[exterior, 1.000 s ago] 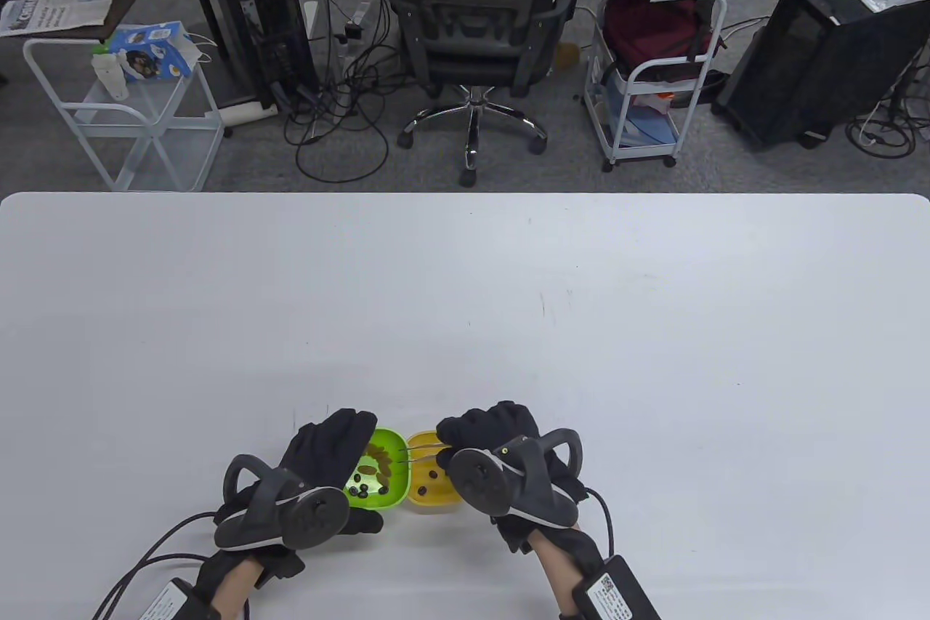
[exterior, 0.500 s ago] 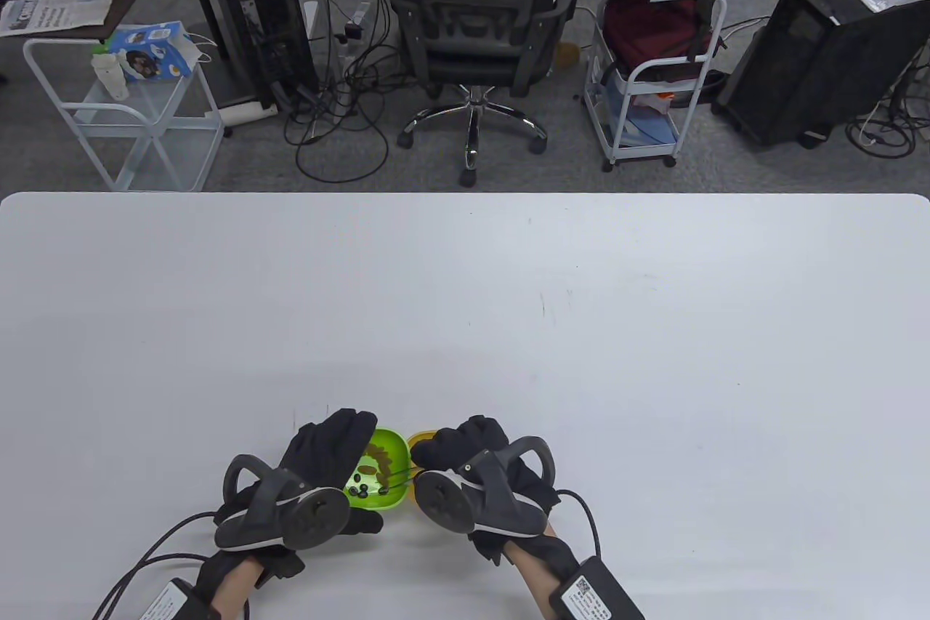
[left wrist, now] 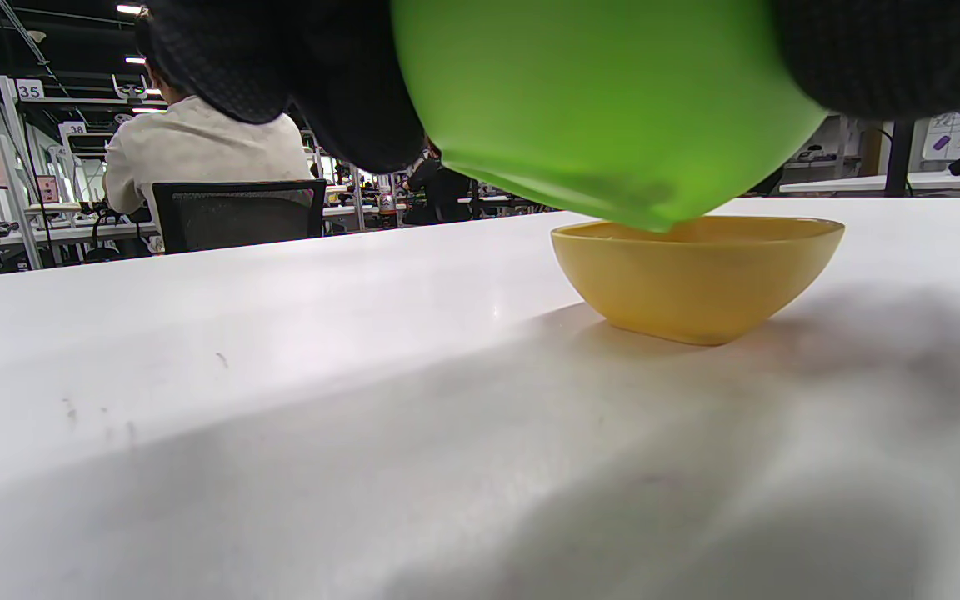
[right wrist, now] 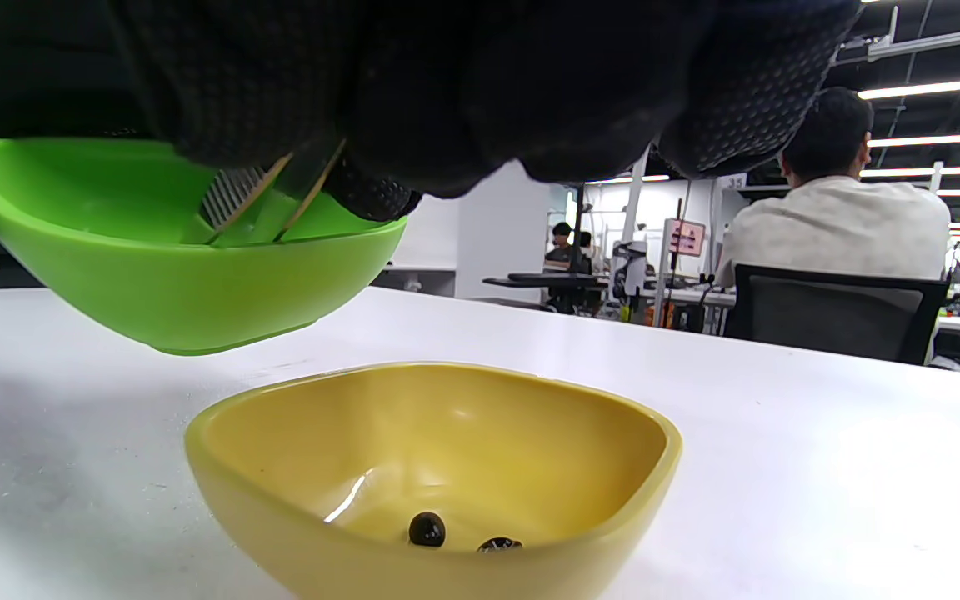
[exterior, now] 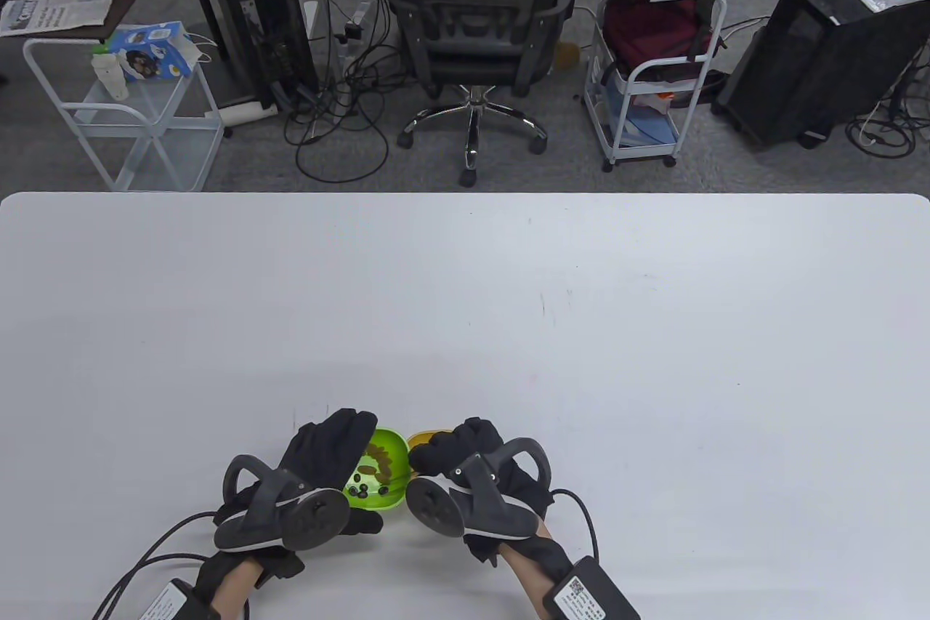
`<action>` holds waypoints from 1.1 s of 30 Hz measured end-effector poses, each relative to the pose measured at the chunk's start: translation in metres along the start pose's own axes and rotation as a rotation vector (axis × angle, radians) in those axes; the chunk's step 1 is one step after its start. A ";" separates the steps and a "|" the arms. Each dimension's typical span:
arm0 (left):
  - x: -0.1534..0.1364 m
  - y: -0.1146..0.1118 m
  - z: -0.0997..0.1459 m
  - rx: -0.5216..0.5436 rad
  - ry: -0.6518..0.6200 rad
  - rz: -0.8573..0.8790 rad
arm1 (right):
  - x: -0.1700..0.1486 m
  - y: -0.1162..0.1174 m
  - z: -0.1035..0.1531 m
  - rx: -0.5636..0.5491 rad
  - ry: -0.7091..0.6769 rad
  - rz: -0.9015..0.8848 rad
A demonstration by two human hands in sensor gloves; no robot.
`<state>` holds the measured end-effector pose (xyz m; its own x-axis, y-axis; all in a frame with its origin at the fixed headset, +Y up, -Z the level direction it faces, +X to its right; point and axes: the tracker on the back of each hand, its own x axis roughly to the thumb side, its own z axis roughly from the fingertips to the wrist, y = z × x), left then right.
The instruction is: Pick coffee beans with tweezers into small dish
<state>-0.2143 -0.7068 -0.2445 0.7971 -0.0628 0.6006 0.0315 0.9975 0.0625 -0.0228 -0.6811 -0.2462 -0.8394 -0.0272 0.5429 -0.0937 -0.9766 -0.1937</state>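
My left hand (exterior: 327, 449) grips a green dish (exterior: 383, 496) and holds it raised and tilted off the table, as the left wrist view (left wrist: 605, 100) shows. It holds several brown and dark coffee beans (exterior: 374, 467). My right hand (exterior: 454, 449) pinches metal tweezers (exterior: 398, 480), whose tips reach down into the green dish (right wrist: 180, 258); the tweezers (right wrist: 267, 196) show under my fingers in the right wrist view. A yellow dish (right wrist: 430, 450) stands on the table just right of the green one, with two dark beans (right wrist: 427, 529) in it. In the table view my right hand covers most of the yellow dish (exterior: 421, 440).
The white table (exterior: 581, 322) stretches far and to both sides of the dishes. Glove cables (exterior: 145, 562) trail off the near edge. An office chair (exterior: 472, 17) and carts stand beyond the far edge.
My right hand has moved left from over the yellow dish to the green dish, bringing the tweezer tips into it. My left hand and the green dish have stayed put.
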 end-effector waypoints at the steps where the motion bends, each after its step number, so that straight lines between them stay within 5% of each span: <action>1: 0.000 0.000 0.000 -0.001 0.000 0.000 | 0.000 0.000 0.000 0.002 -0.001 0.009; 33: 0.000 0.001 0.000 -0.002 0.001 -0.008 | -0.007 -0.012 0.001 -0.025 0.040 -0.019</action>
<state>-0.2138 -0.7061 -0.2444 0.7973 -0.0708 0.5995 0.0394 0.9971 0.0655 -0.0153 -0.6697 -0.2473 -0.8582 0.0002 0.5134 -0.1225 -0.9712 -0.2043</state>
